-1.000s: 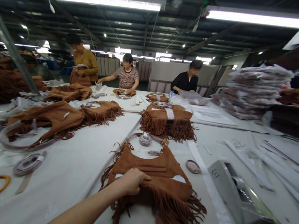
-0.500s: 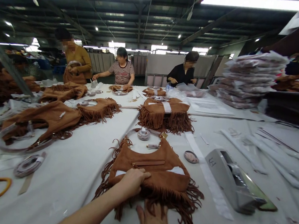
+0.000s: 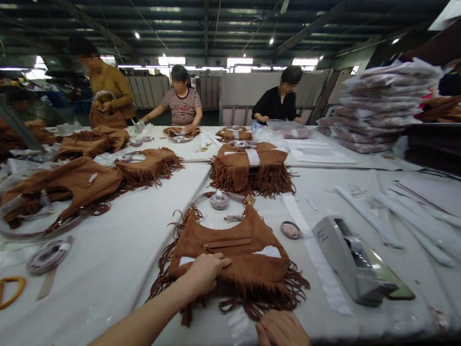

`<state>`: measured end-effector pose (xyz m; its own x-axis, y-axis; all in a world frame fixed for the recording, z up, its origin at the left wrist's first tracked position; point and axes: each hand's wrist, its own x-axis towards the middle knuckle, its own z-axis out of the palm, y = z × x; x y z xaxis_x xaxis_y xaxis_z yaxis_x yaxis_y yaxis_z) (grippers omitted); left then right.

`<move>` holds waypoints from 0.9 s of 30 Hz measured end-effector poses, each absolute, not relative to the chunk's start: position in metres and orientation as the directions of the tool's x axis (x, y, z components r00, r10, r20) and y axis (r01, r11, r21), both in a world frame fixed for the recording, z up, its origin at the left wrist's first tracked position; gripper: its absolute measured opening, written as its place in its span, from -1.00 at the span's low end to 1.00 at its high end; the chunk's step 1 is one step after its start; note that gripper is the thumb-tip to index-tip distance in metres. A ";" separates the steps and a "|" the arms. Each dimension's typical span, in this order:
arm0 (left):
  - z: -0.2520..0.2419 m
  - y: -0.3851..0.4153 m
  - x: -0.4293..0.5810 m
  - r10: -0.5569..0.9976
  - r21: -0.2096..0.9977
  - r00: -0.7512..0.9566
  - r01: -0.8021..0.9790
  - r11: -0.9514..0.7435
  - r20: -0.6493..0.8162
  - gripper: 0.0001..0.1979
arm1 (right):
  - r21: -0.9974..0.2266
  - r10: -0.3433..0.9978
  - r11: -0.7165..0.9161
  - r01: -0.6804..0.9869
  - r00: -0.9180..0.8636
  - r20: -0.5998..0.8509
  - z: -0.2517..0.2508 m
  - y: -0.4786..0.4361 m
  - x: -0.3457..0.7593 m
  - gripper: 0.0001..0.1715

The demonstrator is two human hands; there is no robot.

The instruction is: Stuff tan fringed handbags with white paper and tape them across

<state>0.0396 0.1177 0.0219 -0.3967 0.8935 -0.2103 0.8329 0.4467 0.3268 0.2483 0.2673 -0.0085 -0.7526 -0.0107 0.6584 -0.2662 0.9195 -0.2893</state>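
A brown suede fringed handbag (image 3: 227, 232) lies flat before me, its lower part folded up over white paper that shows on both sides. My left hand (image 3: 207, 272) grips the folded part at the middle, fingers curled down on it. At the table's front edge, my right hand (image 3: 284, 336) is closed at the side of a white strip (image 3: 242, 331), thumb against its edge. This strip runs from below the fringe toward me; its near end is out of view. Above the bag's opening sits a wrapped coiled strap (image 3: 219, 200).
To the right stand a grey tape dispenser (image 3: 353, 262), a small round item (image 3: 291, 230) and a long white strip (image 3: 319, 262). Scissors (image 3: 2, 292) lie at left. More fringed bags (image 3: 252, 165) and a wrapped stack (image 3: 386, 111) are farther back. Several co-workers stand around the table.
My right hand has moved from under the fringe to the right and toward me, and the white strip now shows beside it. My left hand stays on the bag. The view has shifted slightly.
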 end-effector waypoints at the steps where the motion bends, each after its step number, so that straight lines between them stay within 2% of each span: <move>1: 0.022 0.118 0.041 0.892 0.319 -0.400 0.834 0.450 -0.212 -0.38 | -0.275 -0.048 0.914 -0.299 -0.750 0.659 0.002 0.267 0.241 -0.83; 4: 0.020 0.118 0.045 0.884 0.286 -0.413 0.839 0.463 -0.218 -0.35 | -0.183 -0.208 0.902 -0.391 -0.766 0.609 0.015 0.254 0.213 -0.75; 7: 0.018 0.118 0.049 0.877 0.256 -0.422 0.844 0.472 -0.229 -0.39 | -0.096 -0.347 0.900 -0.425 -0.834 0.430 0.006 0.242 0.193 -0.77; 9: 0.017 0.118 0.052 0.872 0.238 -0.431 0.844 0.480 -0.230 -0.40 | -0.042 -0.373 0.913 -0.405 -0.873 0.313 -0.005 0.245 0.189 -0.79; 11: 0.015 0.119 0.056 0.868 0.219 -0.441 0.846 0.487 -0.226 -0.37 | 0.024 -0.381 0.921 -0.388 -0.888 0.257 -0.016 0.256 0.192 -0.79; 16: 0.004 0.115 0.068 0.860 0.165 -0.431 0.860 0.483 -0.273 -0.13 | 0.141 -0.312 0.949 -0.282 -0.905 0.289 -0.038 0.314 0.218 -0.93; 19: -0.004 0.109 0.073 0.856 0.175 -0.437 0.853 0.492 -0.276 -0.04 | 0.076 -0.200 0.980 -0.186 -0.931 0.305 -0.035 0.357 0.245 -0.78; 22: -0.009 0.106 0.075 0.849 0.227 -0.449 0.828 0.513 -0.280 -0.03 | -0.026 -0.099 0.993 -0.112 -0.947 0.307 -0.016 0.389 0.273 -0.75; 25: -0.011 0.106 0.075 0.834 0.256 -0.462 0.803 0.538 -0.303 -0.03 | -0.017 -0.009 1.000 -0.019 -0.884 0.467 0.005 0.389 0.281 -0.79; 27: -0.011 0.108 0.074 0.833 0.266 -0.468 0.797 0.543 -0.296 -0.05 | -0.004 -0.003 1.000 -0.007 -0.812 0.584 0.015 0.365 0.267 -0.80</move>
